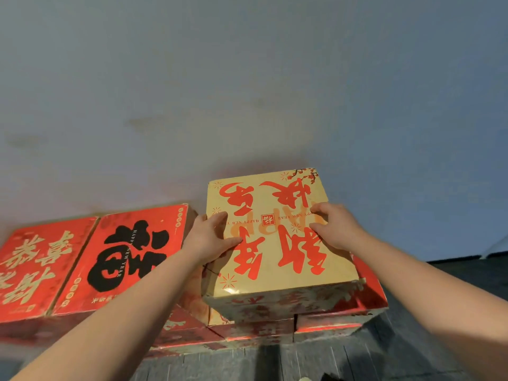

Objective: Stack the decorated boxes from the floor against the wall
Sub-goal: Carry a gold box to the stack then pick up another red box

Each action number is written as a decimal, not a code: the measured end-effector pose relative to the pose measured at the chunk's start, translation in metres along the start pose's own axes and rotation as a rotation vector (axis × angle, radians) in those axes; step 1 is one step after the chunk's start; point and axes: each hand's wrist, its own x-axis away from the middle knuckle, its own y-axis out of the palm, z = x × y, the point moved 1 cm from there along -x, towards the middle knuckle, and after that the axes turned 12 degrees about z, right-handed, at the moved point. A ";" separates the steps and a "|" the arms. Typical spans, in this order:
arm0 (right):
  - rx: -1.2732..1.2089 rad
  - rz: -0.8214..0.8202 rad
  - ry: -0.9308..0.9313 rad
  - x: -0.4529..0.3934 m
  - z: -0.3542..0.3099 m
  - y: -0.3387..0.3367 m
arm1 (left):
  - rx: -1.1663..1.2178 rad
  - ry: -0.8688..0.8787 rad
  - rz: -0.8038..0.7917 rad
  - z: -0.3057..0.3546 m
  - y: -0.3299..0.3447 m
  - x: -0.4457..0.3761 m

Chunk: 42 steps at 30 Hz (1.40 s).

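Note:
A gold box (275, 243) with red characters sits on top of a stack of red decorated boxes (368, 292) against the grey wall. My left hand (211, 237) lies over the gold box's left top edge, with its thumb and a finger flat on the lid. My right hand (335, 229) rests on the right part of the lid with its fingertips pressing down. Left of the stack, two red boxes stand side by side at a lower level: one with a large black character (129, 257) and one with gold characters (35, 265).
The grey wall (247, 92) fills the upper view right behind the boxes. Dark floor boards (302, 361) run along the bottom and to the right of the stack. More red boxes (189, 334) form the lower layers under the gold box.

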 end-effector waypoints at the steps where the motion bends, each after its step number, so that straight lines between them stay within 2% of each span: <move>1: 0.006 -0.020 -0.002 -0.007 0.001 0.007 | -0.003 -0.014 -0.007 -0.003 0.005 -0.007; 17: 0.047 -0.141 0.062 -0.032 0.008 0.069 | -0.035 -0.052 -0.155 -0.059 0.057 -0.052; 31: 0.048 -0.136 0.109 -0.012 -0.007 0.087 | -0.073 -0.016 -0.182 -0.084 0.067 -0.047; 42: 0.060 -0.151 0.099 -0.002 -0.021 0.099 | -0.244 0.024 -0.164 -0.096 0.062 -0.039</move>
